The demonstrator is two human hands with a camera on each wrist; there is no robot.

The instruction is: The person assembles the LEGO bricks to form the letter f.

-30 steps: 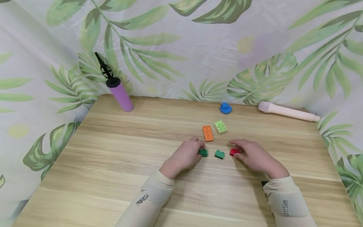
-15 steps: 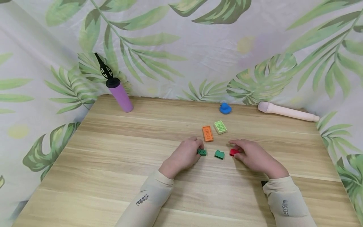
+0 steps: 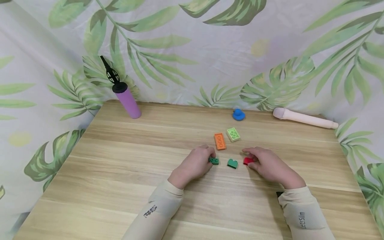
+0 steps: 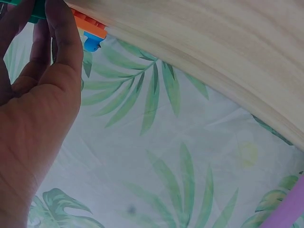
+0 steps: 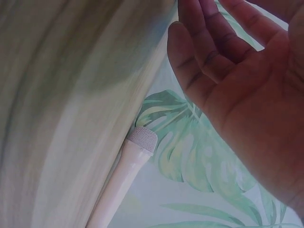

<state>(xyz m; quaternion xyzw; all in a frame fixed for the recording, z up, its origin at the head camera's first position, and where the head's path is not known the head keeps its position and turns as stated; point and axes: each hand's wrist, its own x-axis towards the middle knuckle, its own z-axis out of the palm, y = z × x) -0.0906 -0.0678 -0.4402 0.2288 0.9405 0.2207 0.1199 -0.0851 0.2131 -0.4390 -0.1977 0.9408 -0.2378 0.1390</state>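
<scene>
Green brick [image 3: 214,161] and red brick [image 3: 247,161] are partly hidden, pinched by separate hands [image 3: 195,164] [image 3: 269,164].

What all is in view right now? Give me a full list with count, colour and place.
Held green brick: 1, green, at the left fingertips
Loose green brick: 1, green, on the table between the hands
Red brick: 1, red, at the right thumb and fingers
Orange brick: 1, orange, beyond the green bricks
Lime brick: 1, light green, right of the orange one
Duck: 1, blue, near the back edge
Microphone: 1, pale pink, back right
Pump: 1, purple and black, back left
Dark item: 1, black, mostly hidden by the right sleeve
Table: 1, wood-toned, under everything
Cloth: leaf-printed, pale, behind the table
Sleeves: 2, beige, on the forearms
Left hand: 1, holding green
Right hand: 1, pinching red
</scene>
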